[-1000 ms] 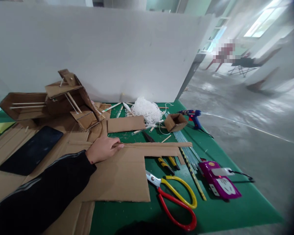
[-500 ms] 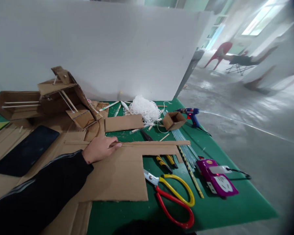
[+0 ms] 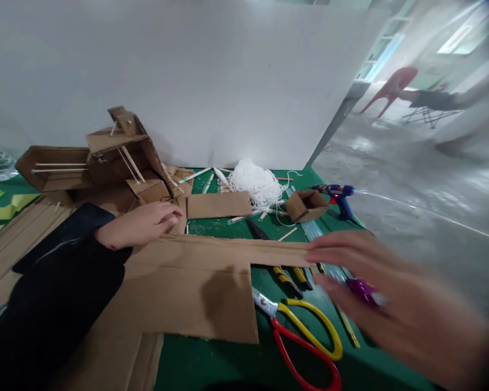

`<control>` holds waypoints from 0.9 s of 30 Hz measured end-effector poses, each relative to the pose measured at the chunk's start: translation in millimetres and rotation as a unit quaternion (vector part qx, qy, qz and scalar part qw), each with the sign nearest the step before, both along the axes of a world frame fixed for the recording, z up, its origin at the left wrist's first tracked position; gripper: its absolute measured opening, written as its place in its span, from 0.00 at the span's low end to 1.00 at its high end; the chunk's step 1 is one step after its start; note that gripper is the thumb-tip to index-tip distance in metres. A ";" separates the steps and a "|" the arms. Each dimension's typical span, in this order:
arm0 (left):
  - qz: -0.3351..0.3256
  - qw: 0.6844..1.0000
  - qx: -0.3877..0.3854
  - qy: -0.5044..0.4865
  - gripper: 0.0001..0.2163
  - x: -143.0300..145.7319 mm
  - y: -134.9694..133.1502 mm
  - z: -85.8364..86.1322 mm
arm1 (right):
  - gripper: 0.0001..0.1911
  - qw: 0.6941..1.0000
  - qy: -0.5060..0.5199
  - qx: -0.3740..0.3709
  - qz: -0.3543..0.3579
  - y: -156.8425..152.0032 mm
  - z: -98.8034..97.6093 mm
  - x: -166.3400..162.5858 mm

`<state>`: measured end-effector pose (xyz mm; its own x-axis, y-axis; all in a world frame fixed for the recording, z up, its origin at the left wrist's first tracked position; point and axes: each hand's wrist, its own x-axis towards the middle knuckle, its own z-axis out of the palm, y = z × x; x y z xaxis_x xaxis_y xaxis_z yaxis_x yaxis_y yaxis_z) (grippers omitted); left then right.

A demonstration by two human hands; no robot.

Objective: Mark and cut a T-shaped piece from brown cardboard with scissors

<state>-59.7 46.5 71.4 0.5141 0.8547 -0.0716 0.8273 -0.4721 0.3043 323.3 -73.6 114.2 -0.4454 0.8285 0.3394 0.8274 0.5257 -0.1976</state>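
My left hand (image 3: 144, 222) lies over the far edge of a flat cut cardboard sheet (image 3: 179, 296), in front of a brown cardboard structure (image 3: 118, 155). Its fingers are stretched forward and slightly bent, and nothing shows in them. My right hand (image 3: 391, 293), blurred by motion, reaches in from the right. Its thumb and fingers are apart around the right end of the sheet's narrow arm; I cannot tell whether they touch it. Scissors (image 3: 285, 320) with one yellow and one red handle lie beside the sheet. Yellow-and-black handled pliers (image 3: 287, 279) show under the narrow arm.
Behind the sheet are a cardboard strip (image 3: 218, 205), a heap of white string (image 3: 255, 182) and a small open cardboard box (image 3: 305, 206). A blue glue gun (image 3: 338, 195) stands by the right table edge. A dark tablet-like slab (image 3: 69, 236) lies left. A white panel (image 3: 228, 81) rises behind.
My right hand has come into view from the right. My left hand has let go of the sheet's edge strip and moved left and away from me. The view has turned slightly left.
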 end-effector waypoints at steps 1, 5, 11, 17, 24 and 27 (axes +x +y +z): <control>0.008 1.000 -0.006 0.013 0.16 -8.9 0.6 2.3 | 0.12 0.999 -0.023 -0.023 0.021 3.4 -11.8 -6.7; 0.047 0.998 -0.003 0.050 0.20 -31.3 -2.4 -6.1 | 0.20 0.994 -0.082 -0.077 0.012 12.6 -64.1 -25.1; 0.028 0.996 0.025 0.075 0.19 -33.2 -13.9 -31.4 | 0.23 0.990 -0.103 -0.093 0.005 19.7 -95.4 -19.5; 0.015 0.995 0.043 0.090 0.18 -31.2 -15.1 -33.2 | 0.20 0.994 -0.072 -0.082 -0.004 17.0 -101.8 -10.3; 0.041 0.993 0.049 0.102 0.20 -21.9 -17.6 -36.9 | 0.11 0.991 -0.037 -0.065 -0.113 10.2 -118.6 6.7; 0.041 0.993 0.044 0.101 0.21 -19.7 -18.5 -42.7 | 0.11 0.992 -0.038 -0.066 -0.105 10.3 -109.6 8.8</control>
<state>-79.5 28.1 28.7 0.4260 0.9003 -0.0897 0.9037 -0.4189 0.0885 332.1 -63.3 4.6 -0.2774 0.9409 0.1943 0.9312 0.3131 -0.1866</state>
